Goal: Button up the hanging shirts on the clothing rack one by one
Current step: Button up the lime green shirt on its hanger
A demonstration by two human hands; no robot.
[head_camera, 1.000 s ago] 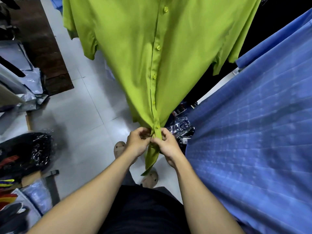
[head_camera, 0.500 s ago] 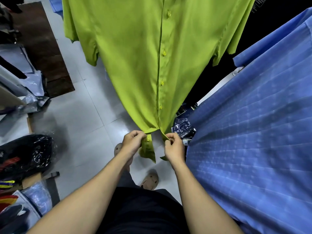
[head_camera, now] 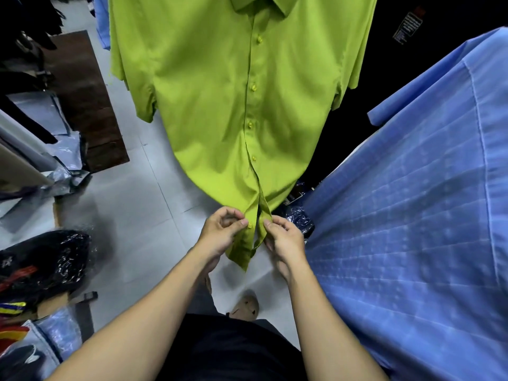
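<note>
A lime green shirt (head_camera: 209, 100) hangs in front of me, its front fastened by several buttons down the placket. At the hem the two front edges are parted. My left hand (head_camera: 220, 235) pinches the left edge beside the lowest button (head_camera: 250, 226). My right hand (head_camera: 286, 240) pinches the right edge, a small gap away. A blue checked shirt (head_camera: 412, 215) hangs close on the right.
Black plastic-wrapped bundles (head_camera: 41, 259) and folded packed clothes lie on the floor at the left. A dark wooden board (head_camera: 82, 100) lies at the far left. Grey floor tiles (head_camera: 132, 210) show below the shirt, with my sandalled foot (head_camera: 246, 307) on them.
The view has tilted up, showing more of the green shirt and its collar. My hands, first together at the hem, have drawn slightly apart, each holding one front edge.
</note>
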